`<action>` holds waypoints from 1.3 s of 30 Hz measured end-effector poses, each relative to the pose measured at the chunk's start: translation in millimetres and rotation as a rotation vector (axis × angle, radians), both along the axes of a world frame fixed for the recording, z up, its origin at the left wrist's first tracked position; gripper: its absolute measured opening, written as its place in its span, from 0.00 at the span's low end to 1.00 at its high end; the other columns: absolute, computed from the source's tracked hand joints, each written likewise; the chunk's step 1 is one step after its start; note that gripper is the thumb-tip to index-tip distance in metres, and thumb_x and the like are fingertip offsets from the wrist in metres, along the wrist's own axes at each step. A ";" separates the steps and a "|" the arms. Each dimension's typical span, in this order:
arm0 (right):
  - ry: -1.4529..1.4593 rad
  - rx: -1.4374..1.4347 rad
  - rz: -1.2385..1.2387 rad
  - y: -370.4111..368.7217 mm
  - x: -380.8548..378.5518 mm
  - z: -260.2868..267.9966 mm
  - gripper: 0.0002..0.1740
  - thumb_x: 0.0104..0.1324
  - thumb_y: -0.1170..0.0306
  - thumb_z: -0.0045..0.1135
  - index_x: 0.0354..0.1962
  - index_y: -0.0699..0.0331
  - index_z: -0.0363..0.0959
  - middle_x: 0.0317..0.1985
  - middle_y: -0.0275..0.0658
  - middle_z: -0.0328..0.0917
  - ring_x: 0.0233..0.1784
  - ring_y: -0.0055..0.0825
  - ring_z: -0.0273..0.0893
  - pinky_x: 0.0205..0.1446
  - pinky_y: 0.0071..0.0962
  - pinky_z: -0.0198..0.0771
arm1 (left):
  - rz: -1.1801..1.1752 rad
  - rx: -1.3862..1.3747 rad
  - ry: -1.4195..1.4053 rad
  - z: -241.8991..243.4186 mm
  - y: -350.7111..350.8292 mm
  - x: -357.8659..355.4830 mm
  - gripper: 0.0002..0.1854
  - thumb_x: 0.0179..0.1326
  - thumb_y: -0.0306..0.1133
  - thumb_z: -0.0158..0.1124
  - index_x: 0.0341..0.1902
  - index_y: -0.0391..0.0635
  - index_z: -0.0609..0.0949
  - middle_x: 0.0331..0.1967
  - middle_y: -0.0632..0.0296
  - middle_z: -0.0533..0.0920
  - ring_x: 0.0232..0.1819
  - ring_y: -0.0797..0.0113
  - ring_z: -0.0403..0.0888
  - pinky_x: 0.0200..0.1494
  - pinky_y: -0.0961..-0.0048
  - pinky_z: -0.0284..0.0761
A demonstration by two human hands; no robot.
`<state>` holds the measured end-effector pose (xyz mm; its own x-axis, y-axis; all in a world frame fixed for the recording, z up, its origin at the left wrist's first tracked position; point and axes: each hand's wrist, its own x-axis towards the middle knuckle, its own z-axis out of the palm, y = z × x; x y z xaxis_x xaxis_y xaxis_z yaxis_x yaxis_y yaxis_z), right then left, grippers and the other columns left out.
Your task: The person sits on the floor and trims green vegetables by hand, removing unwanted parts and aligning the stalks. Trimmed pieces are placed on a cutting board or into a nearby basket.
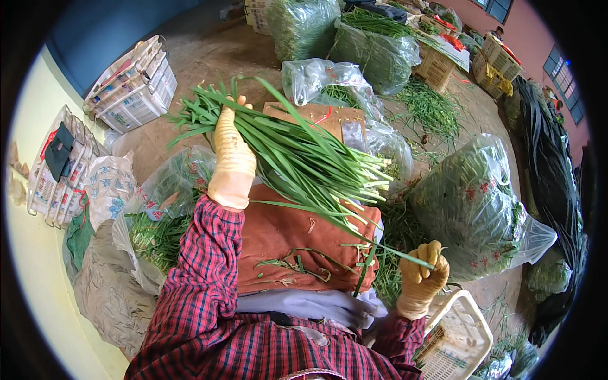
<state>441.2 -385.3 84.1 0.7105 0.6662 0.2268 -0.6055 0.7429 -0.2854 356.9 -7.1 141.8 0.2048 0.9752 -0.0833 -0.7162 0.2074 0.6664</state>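
Note:
My left hand [235, 152], in a pale rubber glove, is closed around a bunch of long flat green leaves with pale stem ends [304, 147], held above my lap. The stem ends point right and the leaf tips left. My right hand [424, 275], in a stained yellowish glove, pinches the end of a single long green leaf [384, 248] at the lower right. An orange-brown cloth [294, 237] covers my lap, with leaf scraps and peeled bits lying on it.
Beyond my lap is a brown board [304, 114] with a red tie. A full clear plastic bag [468, 204] stands right, above a white plastic basket [468, 327]. An open bag of greens [156, 237] lies left. Stacked crates [137, 95] stand upper left; loose greens [430, 109] litter the floor.

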 end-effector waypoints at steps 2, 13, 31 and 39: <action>-0.234 -0.769 -0.222 -14.0 12.4 -8.9 0.06 0.64 0.72 0.56 0.29 0.65 0.71 0.23 0.31 0.71 0.20 0.17 0.65 0.26 0.17 0.63 | -0.003 -0.029 0.009 -0.7 3.1 -2.6 0.13 0.65 0.40 0.66 0.49 0.48 0.80 0.44 0.67 0.84 0.44 0.70 0.77 0.48 0.69 0.76; -1.283 -1.104 -0.668 70.8 21.4 24.6 0.26 0.49 0.80 0.70 0.48 0.57 0.80 0.47 0.40 0.79 0.52 0.36 0.76 0.57 0.32 0.71 | -0.092 -0.062 0.032 3.3 -19.9 1.5 0.14 0.66 0.41 0.65 0.51 0.50 0.79 0.49 0.67 0.82 0.49 0.70 0.76 0.49 0.67 0.78; -0.215 -0.940 -0.634 59.3 25.0 -12.2 0.14 0.70 0.62 0.58 0.33 0.64 0.81 0.21 0.29 0.75 0.21 0.17 0.72 0.23 0.18 0.64 | -0.067 -0.066 -0.024 12.7 -26.9 -3.5 0.14 0.63 0.44 0.68 0.44 0.49 0.81 0.37 0.69 0.82 0.33 0.70 0.78 0.38 0.70 0.79; -0.803 -0.974 -0.290 66.7 19.6 2.4 0.18 0.66 0.72 0.62 0.53 0.67 0.74 0.50 0.38 0.78 0.53 0.22 0.74 0.57 0.25 0.72 | -0.212 0.003 -0.086 10.6 -31.9 -11.2 0.12 0.62 0.43 0.70 0.38 0.48 0.81 0.27 0.69 0.81 0.30 0.72 0.78 0.36 0.73 0.79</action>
